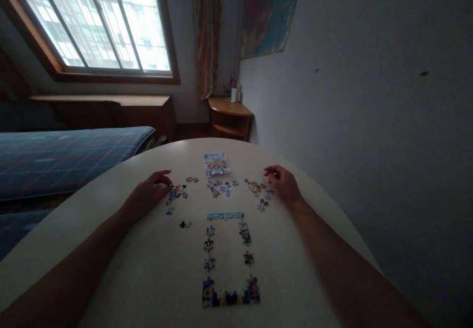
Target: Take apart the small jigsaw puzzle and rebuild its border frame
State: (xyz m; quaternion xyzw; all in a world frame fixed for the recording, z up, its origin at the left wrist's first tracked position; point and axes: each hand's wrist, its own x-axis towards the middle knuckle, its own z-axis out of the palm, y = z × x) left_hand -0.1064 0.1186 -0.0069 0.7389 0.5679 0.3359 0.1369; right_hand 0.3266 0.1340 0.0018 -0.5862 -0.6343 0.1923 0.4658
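My left hand [151, 191] rests at the left pile of jigsaw pieces [178, 191], its fingers loosely bent and apart with nothing held. On the other side, my right hand [284, 184] lies beside the right pile of jigsaw pieces [258, 188], fingers relaxed and slightly curled, also holding nothing. Between them is a middle group of loose pieces [224, 188]. Nearer to me, a partly joined puzzle border has a light-blue top strip [225, 215], separate side pieces [209, 245] and a dark joined bottom row [231, 298].
A picture sheet [216, 165] lies at the far side of the round white table [148, 274]. Two pieces [185, 224] sit left of the border. A bed [70, 158] stands to the left, a wall [388, 136] to the right, and a corner cabinet [229, 107] beyond.
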